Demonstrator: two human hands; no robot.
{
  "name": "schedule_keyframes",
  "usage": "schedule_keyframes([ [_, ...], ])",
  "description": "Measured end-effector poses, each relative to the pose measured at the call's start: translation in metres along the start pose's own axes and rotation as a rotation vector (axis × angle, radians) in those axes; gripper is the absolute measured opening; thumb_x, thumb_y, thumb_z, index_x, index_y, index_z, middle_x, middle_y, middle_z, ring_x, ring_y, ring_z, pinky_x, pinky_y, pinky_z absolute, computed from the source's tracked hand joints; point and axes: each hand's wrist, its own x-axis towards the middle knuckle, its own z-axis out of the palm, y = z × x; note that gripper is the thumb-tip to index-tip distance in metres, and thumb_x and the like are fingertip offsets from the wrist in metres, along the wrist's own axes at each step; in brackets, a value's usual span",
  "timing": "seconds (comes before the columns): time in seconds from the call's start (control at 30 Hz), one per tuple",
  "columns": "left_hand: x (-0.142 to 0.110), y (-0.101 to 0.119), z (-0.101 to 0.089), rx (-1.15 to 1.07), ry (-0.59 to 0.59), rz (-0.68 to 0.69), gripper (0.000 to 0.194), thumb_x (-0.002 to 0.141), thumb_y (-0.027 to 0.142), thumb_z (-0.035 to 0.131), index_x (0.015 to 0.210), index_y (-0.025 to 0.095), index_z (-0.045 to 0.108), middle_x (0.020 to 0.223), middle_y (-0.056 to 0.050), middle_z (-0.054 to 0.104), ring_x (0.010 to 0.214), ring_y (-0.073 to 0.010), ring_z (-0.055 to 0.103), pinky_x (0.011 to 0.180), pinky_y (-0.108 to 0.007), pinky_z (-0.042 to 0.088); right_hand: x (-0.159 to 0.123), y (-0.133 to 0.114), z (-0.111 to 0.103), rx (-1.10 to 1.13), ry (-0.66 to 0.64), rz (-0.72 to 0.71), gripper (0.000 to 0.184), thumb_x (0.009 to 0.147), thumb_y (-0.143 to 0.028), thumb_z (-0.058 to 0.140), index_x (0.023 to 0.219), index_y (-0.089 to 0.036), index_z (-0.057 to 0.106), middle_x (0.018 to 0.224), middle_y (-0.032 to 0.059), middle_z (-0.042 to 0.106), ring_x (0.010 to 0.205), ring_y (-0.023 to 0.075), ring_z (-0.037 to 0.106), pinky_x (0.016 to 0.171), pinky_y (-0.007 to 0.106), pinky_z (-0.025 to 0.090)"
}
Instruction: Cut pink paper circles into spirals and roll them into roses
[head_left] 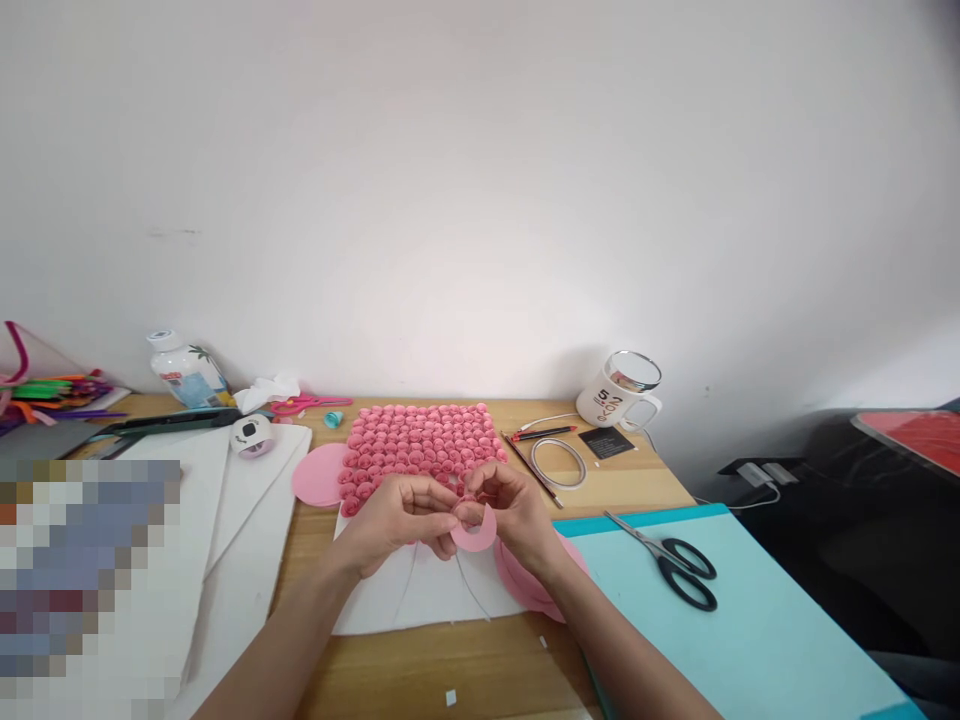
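Between my two hands is a curling pink paper strip [474, 532], its loose end hanging down in an arc. The fingers of my left hand [401, 520] pinch it from the left. My right hand [517, 510] grips it from the other side, where a small rolled part shows between the fingertips. Just beyond my hands, many rolled pink paper roses [420, 440] sit in close rows on a white sheet [375, 600]. Pink paper discs [536, 575] lie partly under my right wrist, and another pink disc [321, 475] is left of the roses.
Black-handled scissors [675, 565] rest on a light-blue board [750, 620] at right. A white mug [619, 390], a tape roll [558, 465] and pencils [536, 468] are at the back right. White boards [255, 520], a bottle [187, 370] and pink scissors [311, 403] stand or lie left.
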Motion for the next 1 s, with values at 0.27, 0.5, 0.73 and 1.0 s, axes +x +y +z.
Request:
schedule_keyframes([
  [0.27,0.0010,-0.0025,-0.0005,0.027,0.044,0.008,0.028,0.072,0.041,0.067,0.064,0.014,0.068,0.063,-0.003,0.066,0.058,-0.0123,0.058,0.057,-0.024,0.043,-0.0007,0.0017,-0.0006,-0.036,-0.042,0.019,0.034,0.050,-0.021,0.084,0.068,-0.021,0.055,0.065,-0.0048,0.052,0.057,0.0104,0.045,0.051,0.021,0.038],
  [0.5,0.0026,-0.0057,0.0043,0.022,0.123,-0.022,0.019,0.066,0.028,0.072,0.056,0.014,0.064,0.053,0.000,0.061,0.051,-0.0091,0.048,0.050,-0.022,0.035,-0.0046,0.0045,0.0058,0.000,-0.085,0.060,0.040,0.047,-0.018,0.086,0.070,-0.021,0.053,0.064,-0.0069,0.050,0.054,0.0084,0.043,0.048,0.020,0.035],
  [0.73,0.0036,-0.0023,0.0007,-0.117,0.237,-0.001,0.020,0.062,0.031,0.077,0.064,0.013,0.068,0.057,-0.002,0.065,0.050,-0.0110,0.054,0.047,-0.022,0.041,-0.0003,-0.0007,0.0005,-0.005,-0.051,0.030,0.028,0.065,-0.035,0.078,0.079,-0.021,0.058,0.072,-0.0021,0.059,0.062,0.0122,0.055,0.059,0.025,0.046],
  [1.0,0.0060,-0.0019,-0.0011,-0.206,0.403,0.102,0.021,0.061,0.031,0.078,0.067,0.013,0.070,0.064,-0.003,0.070,0.058,-0.0143,0.064,0.060,-0.027,0.053,-0.0018,-0.0010,0.0023,0.035,-0.114,0.118,0.034,0.066,-0.032,0.078,0.089,-0.020,0.055,0.072,-0.0017,0.066,0.058,0.0129,0.062,0.058,0.027,0.051],
])
